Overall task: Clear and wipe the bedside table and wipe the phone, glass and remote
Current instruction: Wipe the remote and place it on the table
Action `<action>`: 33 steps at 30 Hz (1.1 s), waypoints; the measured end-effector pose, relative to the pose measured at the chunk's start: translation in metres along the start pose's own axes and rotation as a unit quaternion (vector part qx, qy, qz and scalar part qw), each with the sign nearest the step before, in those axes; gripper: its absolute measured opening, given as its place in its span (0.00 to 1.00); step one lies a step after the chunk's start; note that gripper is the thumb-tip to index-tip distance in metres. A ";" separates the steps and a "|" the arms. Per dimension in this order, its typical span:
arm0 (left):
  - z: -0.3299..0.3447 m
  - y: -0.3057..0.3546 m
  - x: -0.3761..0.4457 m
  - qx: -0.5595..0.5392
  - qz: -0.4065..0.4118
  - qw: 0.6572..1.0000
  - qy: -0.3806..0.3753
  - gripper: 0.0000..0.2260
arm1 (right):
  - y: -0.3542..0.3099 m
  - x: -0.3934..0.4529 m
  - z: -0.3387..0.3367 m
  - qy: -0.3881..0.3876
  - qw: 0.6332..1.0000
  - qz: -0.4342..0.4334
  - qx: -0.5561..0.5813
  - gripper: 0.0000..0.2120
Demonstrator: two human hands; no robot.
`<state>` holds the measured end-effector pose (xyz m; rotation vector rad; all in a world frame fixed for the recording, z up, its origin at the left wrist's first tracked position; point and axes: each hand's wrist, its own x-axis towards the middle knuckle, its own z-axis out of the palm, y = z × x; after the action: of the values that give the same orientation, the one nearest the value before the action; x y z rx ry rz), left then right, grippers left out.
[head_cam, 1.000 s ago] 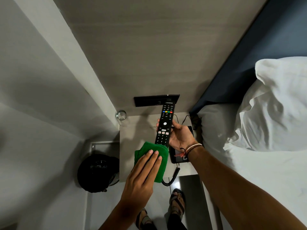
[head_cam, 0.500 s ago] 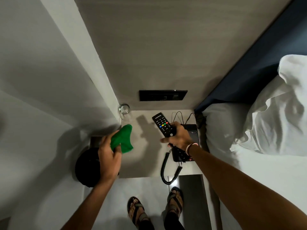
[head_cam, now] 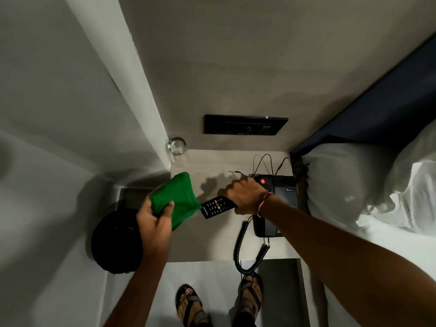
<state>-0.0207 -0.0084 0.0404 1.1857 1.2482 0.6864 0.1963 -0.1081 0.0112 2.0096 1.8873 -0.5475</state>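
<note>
While your right hand (head_cam: pixel 245 197) was curled round one end of the remote (head_cam: pixel 217 206), holding it low over the middle of the bedside table (head_cam: pixel 212 244), most of its length was hidden under your palm, so I could not tell whether it rested on the top or hung just above it. Your left hand (head_cam: pixel 154 220) gripped the bunched green cloth (head_cam: pixel 178 200) over the table's left edge, its lower fold touching or just overlapping the remote's free end.

The risks, as I judged them: your hold sat at one end only, so a firm swipe of the cloth against the free end could have levered the remote out of your fingers and dropped it onto the table or off the front edge to the floor by your feet. The glass (head_cam: pixel 177 145) stood in the table's back left corner, tight against the wall; a wide sweep of the cloth towards that corner could have knocked it over. The phone (head_cam: pixel 282 197) lay along the right edge, its coiled cord (head_cam: pixel 243 246) hanging over the front edge, and your right wrist hovered just beside it, so drawing that arm back carelessly could have snagged the cord and dragged the handset off.
</note>
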 end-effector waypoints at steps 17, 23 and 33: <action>-0.013 -0.066 0.014 -0.178 -0.122 0.972 0.092 0.18 | -0.015 0.064 0.049 0.035 0.934 -0.284 -0.213 0.18; -0.014 -0.073 0.014 -0.170 -0.134 0.972 0.090 0.17 | -0.016 0.065 0.052 0.212 0.916 -0.315 -0.126 0.12; -0.022 -0.086 0.031 -0.127 -0.151 0.980 0.005 0.16 | -0.019 0.049 0.064 0.101 0.986 -0.117 0.068 0.31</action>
<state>-0.0507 0.0000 -0.0478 0.7640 1.2735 0.6033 0.1765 -0.0955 -0.0684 2.0038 2.2850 -0.5639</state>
